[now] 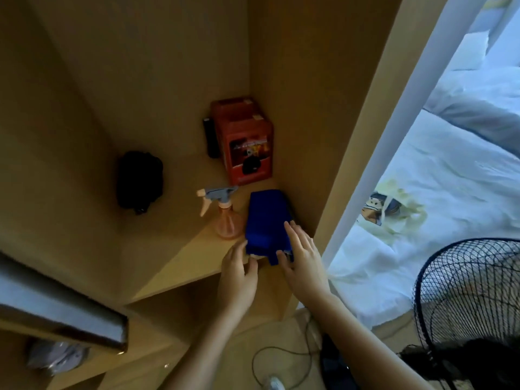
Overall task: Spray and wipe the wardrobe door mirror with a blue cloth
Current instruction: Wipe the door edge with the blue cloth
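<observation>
Blue cloth (266,220): folded, lying at the shelf's (185,266) right end against the wardrobe's side panel, its near end overhanging the shelf's front edge; left hand (239,273) is pinching the cloth's near left corner between thumb and curled fingers; right hand (302,258) is resting on the cloth's right side, fingers straight and slightly spread, thumb tucking under the near edge; spray bottle (225,213): pink, grey trigger, standing just left of the cloth; red box (246,142): sitting in the shelf's back right corner; black bundle (139,181): lying towards the left.
</observation>
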`<state>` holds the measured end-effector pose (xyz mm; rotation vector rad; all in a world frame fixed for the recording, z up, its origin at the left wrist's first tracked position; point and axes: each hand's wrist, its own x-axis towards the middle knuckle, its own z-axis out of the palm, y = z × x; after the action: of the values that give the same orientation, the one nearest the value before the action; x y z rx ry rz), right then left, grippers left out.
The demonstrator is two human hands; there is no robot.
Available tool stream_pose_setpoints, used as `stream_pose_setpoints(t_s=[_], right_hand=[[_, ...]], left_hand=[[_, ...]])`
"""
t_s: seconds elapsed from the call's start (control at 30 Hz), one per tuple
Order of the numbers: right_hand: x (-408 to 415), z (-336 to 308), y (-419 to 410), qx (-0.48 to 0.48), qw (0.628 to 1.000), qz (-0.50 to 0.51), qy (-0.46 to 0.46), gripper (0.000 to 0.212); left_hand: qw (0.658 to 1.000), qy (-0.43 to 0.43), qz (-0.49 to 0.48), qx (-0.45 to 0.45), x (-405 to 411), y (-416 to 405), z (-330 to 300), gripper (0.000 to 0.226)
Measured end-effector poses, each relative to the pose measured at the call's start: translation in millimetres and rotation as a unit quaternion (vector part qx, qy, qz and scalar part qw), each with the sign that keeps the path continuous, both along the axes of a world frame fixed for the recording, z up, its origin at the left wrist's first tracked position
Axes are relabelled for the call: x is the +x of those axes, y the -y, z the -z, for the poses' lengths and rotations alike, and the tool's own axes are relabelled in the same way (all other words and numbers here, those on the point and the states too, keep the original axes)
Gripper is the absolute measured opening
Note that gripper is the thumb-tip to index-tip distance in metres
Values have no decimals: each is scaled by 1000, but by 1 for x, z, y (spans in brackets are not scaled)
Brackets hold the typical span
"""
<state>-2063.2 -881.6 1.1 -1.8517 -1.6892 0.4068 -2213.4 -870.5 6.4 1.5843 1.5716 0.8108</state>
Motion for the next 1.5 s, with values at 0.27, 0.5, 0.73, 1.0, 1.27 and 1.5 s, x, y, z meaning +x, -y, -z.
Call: stream_pose_setpoints(t_s=[0.27,0.5,0.73,1.0,1.27,1.5], right_hand=[[-1,19,-38,-43,997,-58,24,74],[-1,37,-51,-58,996,-58,45,85],[-2,45,-53,-35,995,-42,80,89],[-6,39,-54,-25,1000,13,14,82],[3,1,-58,0,966,90,-244,69],[21,-52,-54,-32,880,121,-458,13]], left_hand=[[994,46,-71,-74,24,-40,20,38],[988,74,-98,-93,33,-63,22,37],[960,138,-120,-211,35,-82,15,24],[964,191,-73,-169,51,-83,-29,7],[985,149,31,-84,70,-71,-53,11],[988,152,-4,-21,46,-72,-66,17]])
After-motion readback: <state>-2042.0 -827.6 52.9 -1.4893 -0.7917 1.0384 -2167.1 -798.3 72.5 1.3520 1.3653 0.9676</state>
